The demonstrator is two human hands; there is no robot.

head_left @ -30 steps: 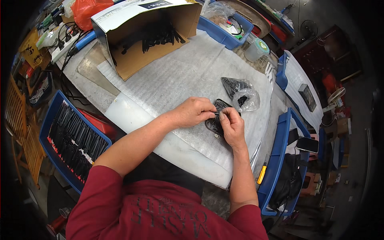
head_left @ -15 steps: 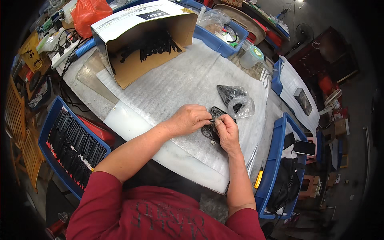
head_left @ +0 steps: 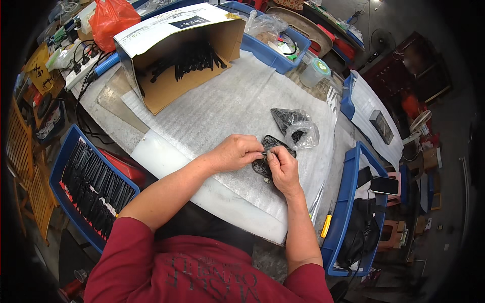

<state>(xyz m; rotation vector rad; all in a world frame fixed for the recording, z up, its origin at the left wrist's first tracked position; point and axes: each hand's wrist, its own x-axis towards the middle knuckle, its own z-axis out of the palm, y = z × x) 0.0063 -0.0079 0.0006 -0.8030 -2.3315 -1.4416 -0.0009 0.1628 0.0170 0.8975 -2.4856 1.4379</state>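
My left hand (head_left: 236, 152) and my right hand (head_left: 283, 170) meet fingertip to fingertip at the middle of the table. Both are closed in a pinch on a tiny dark piece between them, too small to name. Beneath the fingers lies a flat black tray-like object (head_left: 273, 141) with rounded corners, partly covered by my hands. A small metallic bit (head_left: 267, 180) rests beside its near edge. Just beyond, a clear plastic bag (head_left: 289, 119) of small black parts lies on its side, its crumpled mouth toward my right hand.
White foam sheeting (head_left: 217, 108) covers the table. An open carton (head_left: 222, 55) of black parts stands at the back left. A blue bin (head_left: 60, 151) of black strips sits left; another blue bin (head_left: 337, 242) sits right, near a yellow-handled screwdriver (head_left: 327, 224). A lidded plastic tub (head_left: 312, 76) stands far right.
My hands stay pinched together over the black tray-like object, with only slight finger movement. The whole view has shifted a little.
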